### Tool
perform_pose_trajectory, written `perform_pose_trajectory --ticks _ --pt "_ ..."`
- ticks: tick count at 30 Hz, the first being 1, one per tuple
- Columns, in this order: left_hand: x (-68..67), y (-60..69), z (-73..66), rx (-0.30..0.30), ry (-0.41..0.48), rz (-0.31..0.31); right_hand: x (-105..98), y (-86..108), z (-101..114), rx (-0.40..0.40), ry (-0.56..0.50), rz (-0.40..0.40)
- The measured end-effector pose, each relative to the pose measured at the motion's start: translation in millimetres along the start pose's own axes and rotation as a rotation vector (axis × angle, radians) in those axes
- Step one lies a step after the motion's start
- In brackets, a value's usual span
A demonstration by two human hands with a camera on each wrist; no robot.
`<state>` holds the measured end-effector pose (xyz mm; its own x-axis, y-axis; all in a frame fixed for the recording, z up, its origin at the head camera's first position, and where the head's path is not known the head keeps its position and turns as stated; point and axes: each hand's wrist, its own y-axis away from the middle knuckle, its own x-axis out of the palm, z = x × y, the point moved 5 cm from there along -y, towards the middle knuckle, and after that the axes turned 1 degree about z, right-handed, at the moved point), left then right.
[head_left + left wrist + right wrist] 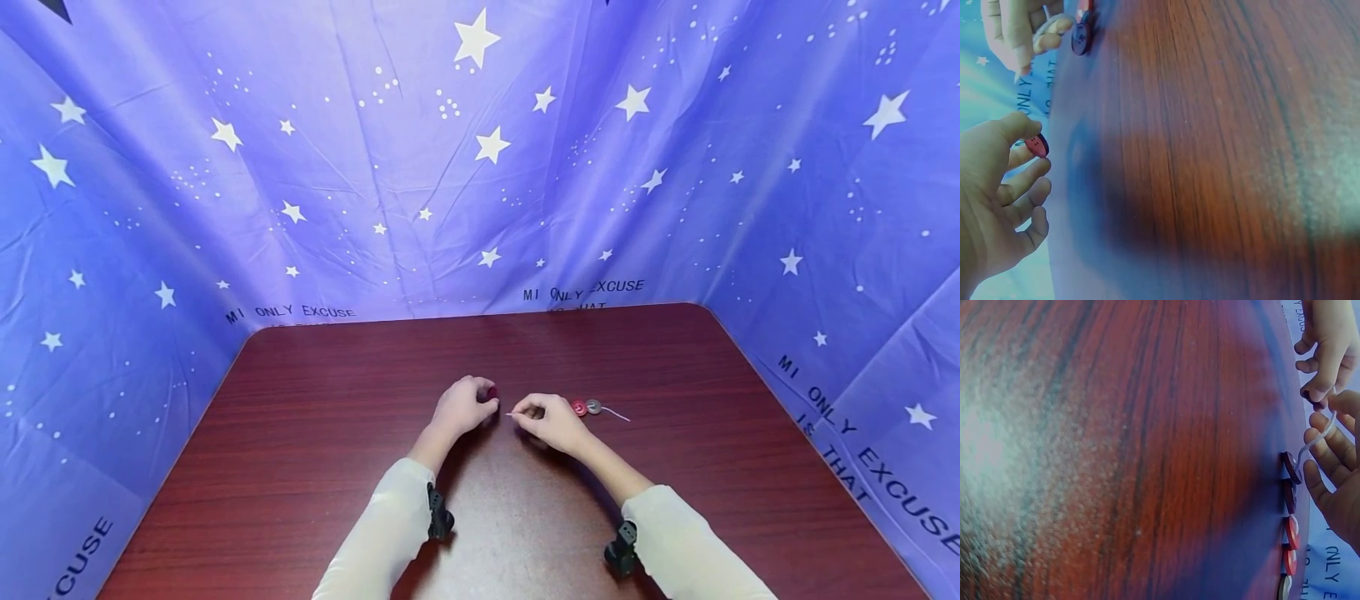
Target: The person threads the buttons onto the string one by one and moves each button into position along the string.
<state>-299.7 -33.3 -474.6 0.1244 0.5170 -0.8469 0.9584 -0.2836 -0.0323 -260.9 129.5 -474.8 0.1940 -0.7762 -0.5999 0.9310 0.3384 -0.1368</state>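
Observation:
My left hand [459, 407] pinches a red button [1036, 145] between thumb and finger; its small holes show in the left wrist view. Just to the right, my right hand [557, 423] pinches a white string [1317, 439] near one end, and the tip points toward the left hand. Several buttons lie strung in a row on the table: dark ones [1290, 467] nearest the right hand, then red ones [1292, 532], then a grey one [593, 407]. Beyond the grey button the string's tail [618, 413] trails right. The button and the string tip look apart.
A dark red wood-grain table [322, 400] lies under both hands. Around its back and sides hangs a blue-purple curtain [420, 167] with white stars and lettering. Black cameras [439, 513] are strapped over the white sleeves at both wrists.

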Motion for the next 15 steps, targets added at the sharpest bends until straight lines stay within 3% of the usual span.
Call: perform_pose_trajectory --ticks 15 --pt "-12.1 19.6 -2.1 0.106 0.122 -0.017 -1 -1.2 0 -0.002 -0.010 -0.015"
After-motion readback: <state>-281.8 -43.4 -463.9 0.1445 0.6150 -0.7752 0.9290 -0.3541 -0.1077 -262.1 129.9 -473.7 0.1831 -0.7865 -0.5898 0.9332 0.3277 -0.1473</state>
